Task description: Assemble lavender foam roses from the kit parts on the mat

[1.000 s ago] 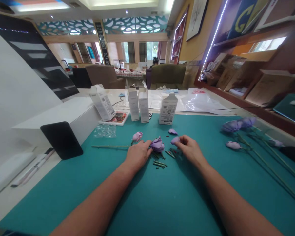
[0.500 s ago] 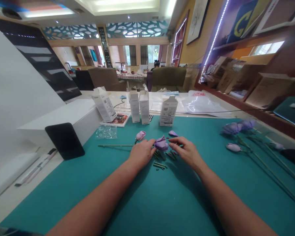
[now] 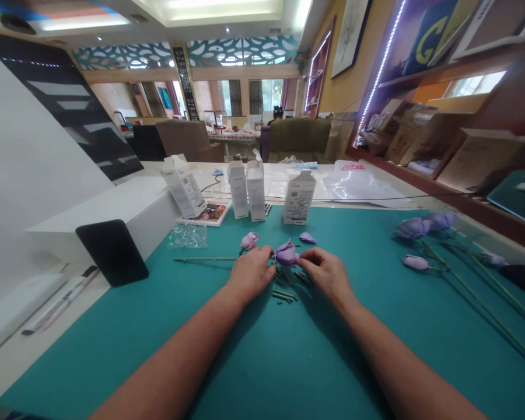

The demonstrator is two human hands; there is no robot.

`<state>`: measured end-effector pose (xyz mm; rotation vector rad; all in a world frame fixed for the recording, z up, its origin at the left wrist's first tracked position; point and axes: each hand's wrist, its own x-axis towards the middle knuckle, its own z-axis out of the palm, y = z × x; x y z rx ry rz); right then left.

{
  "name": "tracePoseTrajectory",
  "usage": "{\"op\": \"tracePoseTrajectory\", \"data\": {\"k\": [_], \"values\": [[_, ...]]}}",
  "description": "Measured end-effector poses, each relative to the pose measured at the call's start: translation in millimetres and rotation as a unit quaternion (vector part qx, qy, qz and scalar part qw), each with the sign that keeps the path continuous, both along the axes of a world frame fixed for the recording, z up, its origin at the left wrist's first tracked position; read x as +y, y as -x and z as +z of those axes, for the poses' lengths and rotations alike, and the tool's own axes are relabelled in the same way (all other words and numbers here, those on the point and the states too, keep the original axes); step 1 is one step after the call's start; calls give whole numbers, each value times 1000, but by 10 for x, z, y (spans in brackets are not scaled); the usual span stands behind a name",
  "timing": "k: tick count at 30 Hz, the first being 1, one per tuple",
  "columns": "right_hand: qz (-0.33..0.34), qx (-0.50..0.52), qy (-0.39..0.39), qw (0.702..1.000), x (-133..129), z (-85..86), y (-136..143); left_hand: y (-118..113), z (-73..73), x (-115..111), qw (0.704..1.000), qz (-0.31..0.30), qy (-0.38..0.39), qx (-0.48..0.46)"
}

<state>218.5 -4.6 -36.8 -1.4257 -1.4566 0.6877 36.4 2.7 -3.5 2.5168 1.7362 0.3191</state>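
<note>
A purple artificial flower [image 3: 286,255] lies sideways between my hands above the green mat. My left hand [image 3: 252,269] is closed around its base and stem, the bloom pointing right. With thumb and fingertips, my right hand [image 3: 326,269] pinches the right edge of its petals. Short green stem pieces [image 3: 283,296] are scattered below the flower, some with reddish ends. A loose purple petal [image 3: 307,237] rests just beyond my right hand. Behind my left hand is a pale pink-purple bud [image 3: 249,240], with a long green stem [image 3: 205,259] stretching left.
White cartons [image 3: 300,198] stand along the back of the green mat [image 3: 262,361]. To the left are a black tablet-like device [image 3: 112,252], a white box and clear plastic wrap [image 3: 188,236]. More purple flowers [image 3: 413,227] on long stems lie at the right.
My right hand has moved slightly left, and its fingertips have closed on the flower's petal edge. My left hand keeps its hold.
</note>
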Motion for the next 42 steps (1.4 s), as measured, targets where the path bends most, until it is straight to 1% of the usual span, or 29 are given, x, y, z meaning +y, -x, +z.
{"op": "tracePoseTrajectory", "data": {"k": [6, 13, 17, 23, 29, 33, 38, 42], "values": [[-22, -4, -4, 1000, -21, -15, 51, -4, 13, 2, 1000, 23, -4, 17], [-39, -90, -42, 994, -45, -6, 66, -32, 15, -32, 998, 47, -7, 40], [-46, -135, -60, 988, -66, 0, 79, -35, 9, -37, 998, 49, -5, 48], [-52, -133, -89, 986, -65, -40, 91, -45, -11, -22, 997, 53, -4, 51], [-57, -137, -98, 984, -64, -62, 104, -50, -35, -19, 997, 54, -8, 47], [-56, -117, -85, 988, -49, -49, 100, -48, -68, -5, 998, 53, -11, 39], [-38, -17, -17, 999, 4, -47, 57, -66, -114, 47, 999, 44, -14, 18], [-40, 12, 2, 999, 58, -88, 5, -91, -140, 83, 1000, 26, -9, 3]]}}
